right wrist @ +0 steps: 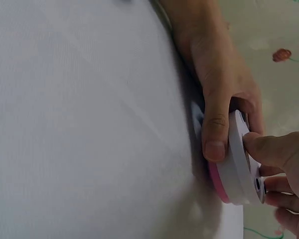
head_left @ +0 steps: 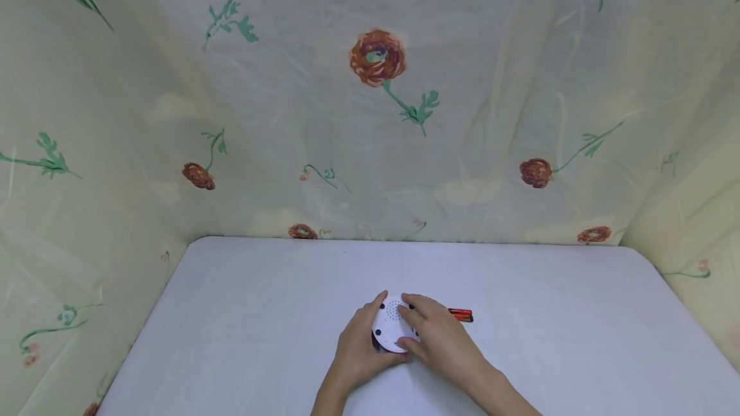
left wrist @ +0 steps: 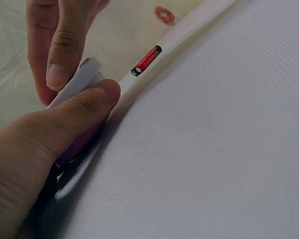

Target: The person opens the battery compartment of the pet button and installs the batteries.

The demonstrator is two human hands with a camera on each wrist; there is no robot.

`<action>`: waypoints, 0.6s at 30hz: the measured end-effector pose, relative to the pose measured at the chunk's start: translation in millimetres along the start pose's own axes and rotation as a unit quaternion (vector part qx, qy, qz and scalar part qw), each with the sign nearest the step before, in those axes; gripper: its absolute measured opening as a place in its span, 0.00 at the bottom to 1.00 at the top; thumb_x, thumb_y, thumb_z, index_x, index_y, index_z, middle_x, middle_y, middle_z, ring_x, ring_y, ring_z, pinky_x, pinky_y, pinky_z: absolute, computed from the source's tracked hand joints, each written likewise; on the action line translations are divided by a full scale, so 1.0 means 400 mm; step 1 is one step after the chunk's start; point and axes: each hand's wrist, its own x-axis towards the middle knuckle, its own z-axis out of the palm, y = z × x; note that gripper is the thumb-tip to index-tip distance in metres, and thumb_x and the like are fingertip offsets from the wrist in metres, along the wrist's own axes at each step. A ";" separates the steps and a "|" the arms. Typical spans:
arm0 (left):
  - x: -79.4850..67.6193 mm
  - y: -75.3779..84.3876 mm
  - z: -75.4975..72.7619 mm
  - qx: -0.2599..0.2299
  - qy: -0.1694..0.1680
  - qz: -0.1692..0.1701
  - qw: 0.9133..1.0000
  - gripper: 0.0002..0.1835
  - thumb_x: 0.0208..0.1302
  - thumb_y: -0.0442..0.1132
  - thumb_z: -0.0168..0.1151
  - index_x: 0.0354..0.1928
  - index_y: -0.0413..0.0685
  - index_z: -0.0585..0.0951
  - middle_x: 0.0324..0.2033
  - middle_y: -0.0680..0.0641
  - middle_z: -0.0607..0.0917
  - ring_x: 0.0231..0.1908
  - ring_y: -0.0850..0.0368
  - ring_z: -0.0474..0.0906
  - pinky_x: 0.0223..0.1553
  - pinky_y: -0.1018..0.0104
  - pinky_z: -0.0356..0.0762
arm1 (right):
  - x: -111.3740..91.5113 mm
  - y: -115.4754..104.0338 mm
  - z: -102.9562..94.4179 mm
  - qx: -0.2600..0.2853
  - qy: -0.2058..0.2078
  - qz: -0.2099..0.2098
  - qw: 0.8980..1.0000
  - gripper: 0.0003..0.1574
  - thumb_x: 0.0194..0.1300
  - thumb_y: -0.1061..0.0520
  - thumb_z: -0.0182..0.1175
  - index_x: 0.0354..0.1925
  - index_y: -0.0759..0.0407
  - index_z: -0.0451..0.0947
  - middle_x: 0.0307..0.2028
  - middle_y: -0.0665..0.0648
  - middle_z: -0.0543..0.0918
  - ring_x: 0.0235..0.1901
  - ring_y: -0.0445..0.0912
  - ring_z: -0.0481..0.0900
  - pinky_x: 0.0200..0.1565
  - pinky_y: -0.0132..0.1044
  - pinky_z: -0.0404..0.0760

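Both hands are brought together over one round gadget [head_left: 386, 334] near the front middle of the table. By the left hand [head_left: 360, 344] it is grasped at its side: the thumb is laid along the near wall, and the fingers are wrapped around the left side. Over the right part of the gadget the right hand [head_left: 446, 337] is placed, its thumb and bent fingertips set against the upper face; whether any part is pinched there cannot be told.

That face is white, marked by a cluster of small holes [head_left: 393, 309] and by dark round feet [head_left: 378, 332] near its rim. Along the opposite edge, by the table, a pink band [right wrist: 217, 183] is shown in the right wrist view. Whether the table is touched by the gadget cannot be made out.

Just beyond the right hand, partly hidden by it, red and black batteries [head_left: 461, 315] are seen lying on the table. Everything is carried on a white table [head_left: 260, 326] with rounded far corners. Behind it and along both sides, pale cloth [head_left: 462, 69] is hung, patterned with rust-red flowers [head_left: 378, 72] and green stems.
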 end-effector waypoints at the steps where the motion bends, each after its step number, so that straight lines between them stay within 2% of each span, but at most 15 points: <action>1: 0.000 0.000 0.000 0.002 0.002 0.001 1.000 0.58 0.37 0.71 0.69 0.72 0.60 0.57 0.56 0.53 0.77 0.50 0.61 0.74 0.47 0.61 0.75 | 0.002 0.000 -0.003 -0.004 -0.005 -0.002 1.000 0.32 0.53 0.47 0.69 0.53 0.62 0.79 0.58 0.59 0.76 0.57 0.52 0.75 0.55 0.45 0.75; 4: -0.001 -0.001 0.001 0.005 0.004 0.004 1.000 0.58 0.37 0.71 0.69 0.72 0.61 0.57 0.56 0.54 0.77 0.50 0.61 0.74 0.47 0.61 0.75 | 0.006 -0.002 -0.012 -0.012 -0.018 -0.001 1.000 0.31 0.53 0.47 0.69 0.53 0.61 0.79 0.57 0.59 0.77 0.55 0.51 0.78 0.50 0.43 0.79; 9: -0.004 0.000 0.002 0.006 0.003 0.007 1.000 0.59 0.37 0.71 0.69 0.72 0.61 0.56 0.57 0.53 0.77 0.51 0.60 0.74 0.48 0.59 0.75 | 0.011 -0.010 -0.024 -0.025 -0.043 -0.011 0.999 0.30 0.55 0.47 0.67 0.52 0.62 0.79 0.57 0.62 0.77 0.54 0.53 0.79 0.49 0.44 0.80; 14: -0.001 0.003 -0.004 0.006 0.002 0.009 1.000 0.58 0.38 0.67 0.72 0.72 0.59 0.57 0.58 0.52 0.76 0.53 0.57 0.74 0.50 0.55 0.75 | 0.027 -0.022 -0.033 -0.071 -0.057 -0.052 0.994 0.29 0.56 0.48 0.67 0.52 0.62 0.79 0.55 0.65 0.79 0.53 0.55 0.79 0.44 0.45 0.82; 18: 0.000 0.002 -0.001 0.004 -0.005 0.002 1.000 0.58 0.38 0.65 0.73 0.72 0.59 0.56 0.60 0.51 0.75 0.56 0.56 0.73 0.52 0.53 0.74 | 0.043 -0.031 -0.037 -0.140 -0.057 -0.104 0.983 0.28 0.53 0.48 0.68 0.49 0.64 0.80 0.51 0.66 0.81 0.49 0.56 0.81 0.39 0.42 0.83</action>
